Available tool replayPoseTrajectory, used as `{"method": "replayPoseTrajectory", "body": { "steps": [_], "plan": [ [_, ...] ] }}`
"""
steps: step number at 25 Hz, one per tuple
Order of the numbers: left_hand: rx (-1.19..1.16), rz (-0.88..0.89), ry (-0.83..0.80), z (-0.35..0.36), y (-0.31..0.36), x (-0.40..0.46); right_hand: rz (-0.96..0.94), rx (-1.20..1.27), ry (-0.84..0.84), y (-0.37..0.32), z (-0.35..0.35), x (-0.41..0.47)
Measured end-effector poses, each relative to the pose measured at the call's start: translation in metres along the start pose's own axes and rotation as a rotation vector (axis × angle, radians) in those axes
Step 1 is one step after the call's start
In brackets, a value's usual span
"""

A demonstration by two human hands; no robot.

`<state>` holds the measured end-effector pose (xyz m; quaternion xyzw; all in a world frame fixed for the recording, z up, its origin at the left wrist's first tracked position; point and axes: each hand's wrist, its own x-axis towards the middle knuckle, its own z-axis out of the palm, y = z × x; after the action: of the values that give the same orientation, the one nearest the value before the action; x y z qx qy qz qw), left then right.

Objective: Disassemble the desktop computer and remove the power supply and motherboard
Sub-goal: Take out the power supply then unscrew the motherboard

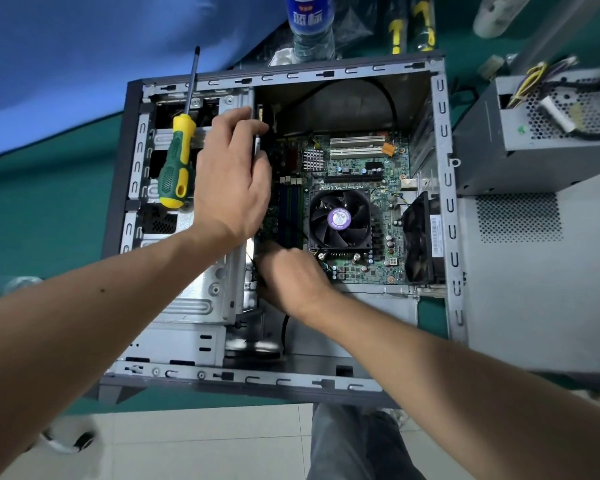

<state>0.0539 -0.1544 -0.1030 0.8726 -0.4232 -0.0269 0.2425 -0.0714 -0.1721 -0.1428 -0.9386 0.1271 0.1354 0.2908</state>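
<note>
We count one open computer case (444, 140), one motherboard (357, 168), two fans, one removed power supply (520, 140), one screwdriver (179, 157), one water bottle (310, 26), two hands.

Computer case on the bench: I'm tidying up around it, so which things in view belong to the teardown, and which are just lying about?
Belongs to the job:
- computer case
- motherboard, in the case
- power supply, out, right of the case
- screwdriver, lying on the drive bays
- left hand and right hand, at the motherboard's left edge

Lying about:
- water bottle
- yellow-and-black handles
</note>
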Motion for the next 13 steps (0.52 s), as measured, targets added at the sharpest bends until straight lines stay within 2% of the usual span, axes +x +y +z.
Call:
{"method": "replayPoseTrajectory", "body": {
  "steps": [3,6,9,11,13],
  "plan": [
    [-0.002,0.000,0.002,0.000,-0.001,0.001,0.077,0.243,0.098,0.000,-0.001,-0.007],
    [-0.004,-0.003,-0.003,0.000,-0.001,0.001,0.282,0.620,0.026,-0.001,-0.005,-0.012],
    [-0.007,-0.001,-0.005,0.000,0.000,0.001,0.302,0.944,-0.074,-0.002,-0.011,-0.009],
    [-0.007,-0.003,-0.006,0.000,0.000,0.001,0.254,0.909,-0.191,-0.002,-0.010,-0.009],
    [-0.007,-0.005,-0.007,0.000,0.000,0.001,0.129,0.538,-0.231,-0.003,-0.010,-0.014]
  ]
}}
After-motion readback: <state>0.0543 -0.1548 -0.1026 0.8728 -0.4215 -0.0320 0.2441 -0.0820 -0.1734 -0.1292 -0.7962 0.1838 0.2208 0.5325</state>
